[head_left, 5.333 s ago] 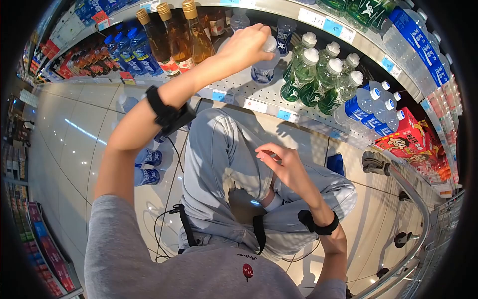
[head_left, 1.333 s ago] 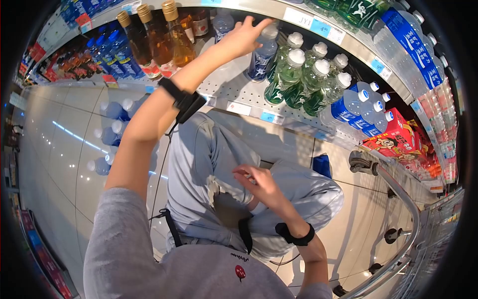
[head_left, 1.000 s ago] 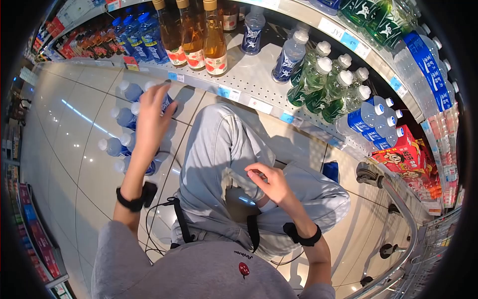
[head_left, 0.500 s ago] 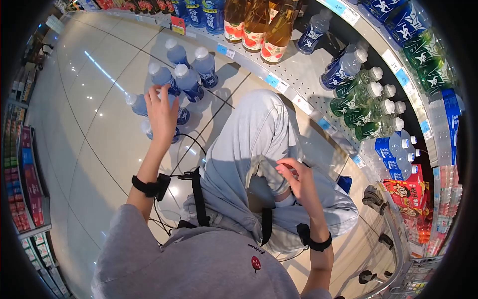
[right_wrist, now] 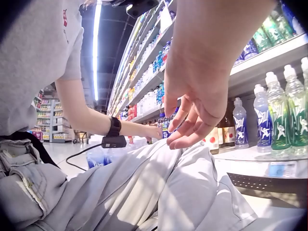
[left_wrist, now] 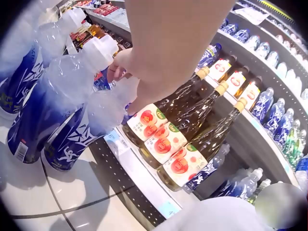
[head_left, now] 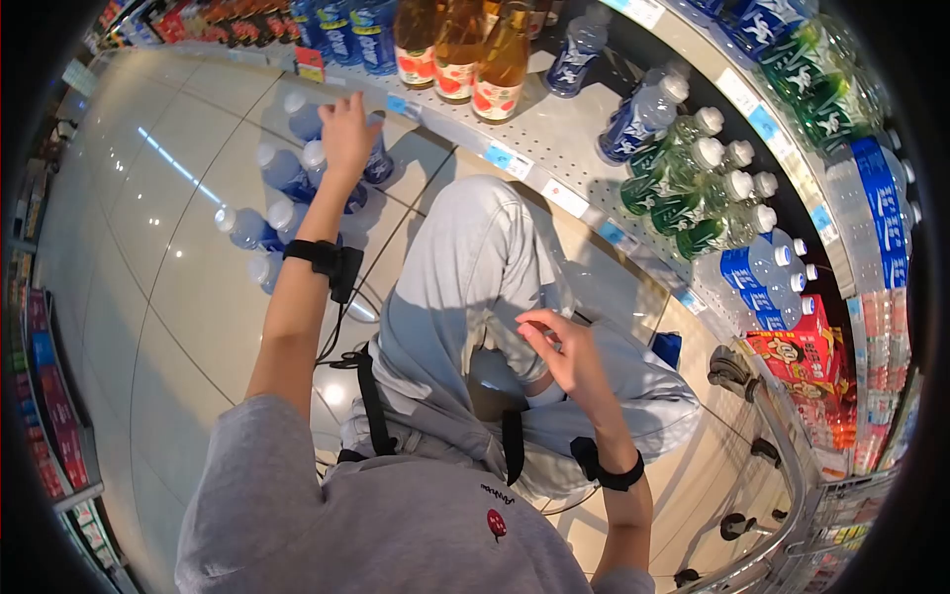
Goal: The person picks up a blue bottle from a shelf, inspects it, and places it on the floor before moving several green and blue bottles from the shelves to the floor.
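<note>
My left hand [head_left: 347, 142] is over the floor at the left, its fingers and thumb around the top of a blue-labelled drink bottle [head_left: 379, 165]. In the left wrist view the fingers and thumb lie on either side of that bottle's upper part [left_wrist: 105, 109], and its cap is hidden. Several similar white-capped drink bottles [head_left: 284, 174] stand upright on the tiles close beside it. My right hand [head_left: 571, 356] hovers over the lap, fingers loosely bent with nothing in them, as the right wrist view also shows.
The low shelf [head_left: 539, 139] holds amber glass bottles [head_left: 500, 74], blue-labelled bottles [head_left: 633, 124], green-labelled bottles [head_left: 683, 183] and large water bottles [head_left: 757, 277]. Under the big water bottles is a red carton [head_left: 807, 346]. A shopping cart [head_left: 807, 495] stands at the right. A cable [head_left: 332, 346] trails near the left knee.
The left hand has left a bottle on the shelf, come down to the floor bottles, then moved forward to the one nearest the shelf. The right hand stays over the lap.
</note>
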Motion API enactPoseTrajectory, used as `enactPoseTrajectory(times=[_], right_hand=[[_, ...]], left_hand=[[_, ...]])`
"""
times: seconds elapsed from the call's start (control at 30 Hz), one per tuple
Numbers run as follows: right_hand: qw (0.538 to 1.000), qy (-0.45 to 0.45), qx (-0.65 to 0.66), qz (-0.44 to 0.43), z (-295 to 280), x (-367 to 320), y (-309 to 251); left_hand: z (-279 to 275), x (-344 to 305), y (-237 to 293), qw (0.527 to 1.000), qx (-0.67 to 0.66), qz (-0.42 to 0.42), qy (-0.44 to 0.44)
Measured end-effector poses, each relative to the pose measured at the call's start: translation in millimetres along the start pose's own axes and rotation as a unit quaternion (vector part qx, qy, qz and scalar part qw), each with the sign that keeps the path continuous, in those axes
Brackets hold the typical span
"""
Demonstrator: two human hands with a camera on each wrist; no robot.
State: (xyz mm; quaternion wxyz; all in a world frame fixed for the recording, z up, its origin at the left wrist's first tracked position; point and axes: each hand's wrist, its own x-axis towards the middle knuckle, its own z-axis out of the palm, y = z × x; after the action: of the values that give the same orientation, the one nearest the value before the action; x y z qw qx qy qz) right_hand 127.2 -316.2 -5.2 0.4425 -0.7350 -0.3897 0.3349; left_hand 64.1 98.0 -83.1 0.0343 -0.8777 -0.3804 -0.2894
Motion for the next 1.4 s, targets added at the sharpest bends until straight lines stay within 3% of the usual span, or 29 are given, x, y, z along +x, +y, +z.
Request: enactPoseTrajectory(times=[0.1,0.2,0.5,0.6,0.73,0.83,0.97,1.07,1.23,1.4], right_hand=[[1.0,0.005,0.023,0.008,-1.6,-3.8,-0.2],[0.999,0.005,0.028,0.018,-2.8,-6.3,3.2],[0.999,0.012,0.034,-0.003,-8.4,-10.6,11.2],[0.999,0.018,0.028,-0.002,-6.8,-10.8,14.3],[1.0,0.023,0.018,0.011,-7.0,-13.4,15.9],[0.999,0.024,0.025,0.014,-7.3,-16.1,16.0],[0.996,0.072,0.03,-0.053,-4.2,-20.6,20.6],[0.995,0.076,0.047,-0.053,-7.0,-24.6,21.5],[0.997,0.058,0.056,-0.019,-18.3,-27.4,17.6],[0.996,0.053,0.038,-0.056,-19.6,-22.5,29.3]], left_hand=[[0.8,2.6,2.1,0.993,0.042,-0.091,-0.057],[7.6,6.0,-2.1,0.991,-0.053,-0.1,-0.075],[-87.5,13.1,68.8,0.98,-0.171,0.095,-0.041],[-135.2,22.6,113.7,0.966,-0.18,0.182,-0.03],[-163.7,40.7,164.5,0.92,-0.308,0.231,-0.07],[-142.1,58.1,202.5,0.904,-0.311,0.285,-0.072],[-94.1,70.3,253.2,0.872,-0.335,0.341,-0.103],[-67.9,74.4,284.2,0.873,-0.303,0.368,-0.101],[-51.5,87.2,316.3,0.885,-0.275,0.349,-0.141],[-37.2,99.8,328.8,0.883,-0.26,0.349,-0.175]])
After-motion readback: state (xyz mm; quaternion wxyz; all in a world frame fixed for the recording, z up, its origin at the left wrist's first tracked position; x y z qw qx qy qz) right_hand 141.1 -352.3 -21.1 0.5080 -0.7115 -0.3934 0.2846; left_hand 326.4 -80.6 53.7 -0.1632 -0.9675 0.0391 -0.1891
